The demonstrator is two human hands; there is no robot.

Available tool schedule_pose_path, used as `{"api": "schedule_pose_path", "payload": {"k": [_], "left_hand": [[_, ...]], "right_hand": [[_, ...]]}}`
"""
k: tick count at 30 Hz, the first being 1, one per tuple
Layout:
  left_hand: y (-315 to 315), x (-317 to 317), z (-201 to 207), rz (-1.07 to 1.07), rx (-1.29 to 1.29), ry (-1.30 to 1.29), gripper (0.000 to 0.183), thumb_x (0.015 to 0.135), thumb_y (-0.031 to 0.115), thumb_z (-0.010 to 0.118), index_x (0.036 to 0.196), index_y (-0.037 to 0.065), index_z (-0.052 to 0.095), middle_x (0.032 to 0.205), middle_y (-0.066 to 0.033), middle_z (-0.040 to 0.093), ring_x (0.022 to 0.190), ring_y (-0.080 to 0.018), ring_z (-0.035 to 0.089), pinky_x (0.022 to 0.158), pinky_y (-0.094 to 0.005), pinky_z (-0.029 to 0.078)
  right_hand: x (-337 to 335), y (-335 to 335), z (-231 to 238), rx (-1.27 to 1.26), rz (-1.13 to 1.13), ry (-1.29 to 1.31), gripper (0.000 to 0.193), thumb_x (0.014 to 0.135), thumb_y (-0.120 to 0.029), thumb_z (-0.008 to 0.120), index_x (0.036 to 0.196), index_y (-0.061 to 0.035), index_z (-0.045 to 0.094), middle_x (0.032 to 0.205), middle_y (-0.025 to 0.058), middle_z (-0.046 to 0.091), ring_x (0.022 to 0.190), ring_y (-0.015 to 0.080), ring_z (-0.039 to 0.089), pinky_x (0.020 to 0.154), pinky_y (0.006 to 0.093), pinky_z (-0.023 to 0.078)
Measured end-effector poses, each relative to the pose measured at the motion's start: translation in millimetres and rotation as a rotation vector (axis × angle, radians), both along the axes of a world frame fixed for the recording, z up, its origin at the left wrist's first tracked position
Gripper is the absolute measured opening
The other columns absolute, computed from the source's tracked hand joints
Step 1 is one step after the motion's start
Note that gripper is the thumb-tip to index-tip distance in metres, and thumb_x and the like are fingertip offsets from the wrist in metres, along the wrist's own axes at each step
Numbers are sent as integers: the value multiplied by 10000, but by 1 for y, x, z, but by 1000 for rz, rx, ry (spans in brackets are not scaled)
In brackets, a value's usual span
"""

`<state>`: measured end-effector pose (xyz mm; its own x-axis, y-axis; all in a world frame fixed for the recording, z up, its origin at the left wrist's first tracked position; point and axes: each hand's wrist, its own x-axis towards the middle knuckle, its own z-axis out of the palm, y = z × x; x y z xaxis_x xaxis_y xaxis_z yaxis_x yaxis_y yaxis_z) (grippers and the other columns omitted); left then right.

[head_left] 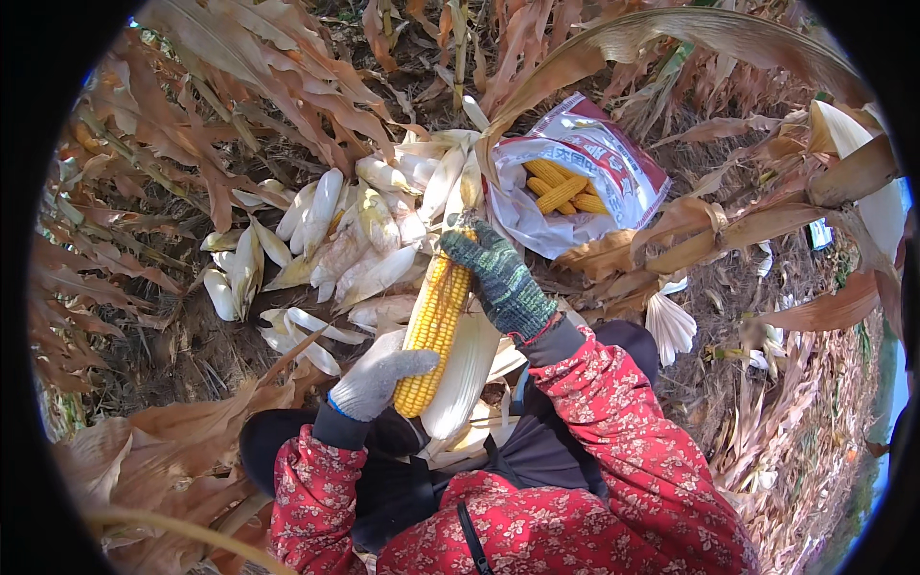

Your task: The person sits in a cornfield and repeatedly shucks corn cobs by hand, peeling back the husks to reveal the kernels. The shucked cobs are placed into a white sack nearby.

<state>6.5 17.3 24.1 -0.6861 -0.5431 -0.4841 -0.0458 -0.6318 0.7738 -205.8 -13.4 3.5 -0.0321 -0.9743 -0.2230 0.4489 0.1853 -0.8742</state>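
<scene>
A yellow ear of corn is held at a slant between my two gloved hands, most of its kernels bare. My left hand, in a light grey glove, is closed round its lower end with the thumb across the kernels. In a dark green patterned glove, my right hand grips the upper end, where the husk joins. Pale peeled husk hangs down beside the cob toward my lap. Some of the right fingers are hidden behind the ear.
A pile of ears in pale husks lies on the ground ahead and left. Ahead to the right, an open white and red sack holds several bare yellow cobs. Dry corn stalks and leaves surround me; one long leaf arches over the sack.
</scene>
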Motion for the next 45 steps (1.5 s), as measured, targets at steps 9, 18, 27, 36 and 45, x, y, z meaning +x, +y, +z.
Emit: {"api": "schedule_pose_path", "payload": {"k": [9,18,27,36,45], "left_hand": [[24,32,5,-7,-24,46,792,680,348,806,1277,-60,485,1144,-72,596,1030,-145,564,903,-269,444],[24,23,0,-3,-30,80,759,669,262,815,1279,-54,491,1162,-71,596,1035,-141,570,914,-268,448],[24,10,-10,69,-78,59,802,632,228,864,1285,-35,479,1128,-61,616,998,-152,592,908,-284,460],[13,-30,-35,712,-431,38,404,840,128,701,1184,-20,550,1112,-68,605,991,-140,577,896,-292,451],[-17,67,16,1174,-645,230,477,869,213,647,1268,-5,500,1237,-106,551,1176,-214,504,1071,-366,337]], "right_hand": [[1,-2,-14,-137,24,-16,344,987,-340,520,939,-27,655,832,55,670,744,134,624,738,288,503],[1,4,-22,-378,-214,353,254,977,-168,505,1115,27,589,847,110,651,792,245,639,745,353,509],[15,8,-6,-14,132,-968,210,944,-317,587,910,-112,614,784,45,625,689,165,617,647,323,532],[33,-10,8,237,-135,-934,252,966,-358,549,883,-129,617,786,5,636,663,148,597,637,309,520],[-10,-39,-57,213,-553,-379,249,951,-389,547,903,-146,576,752,3,581,646,170,578,564,347,499]]}}
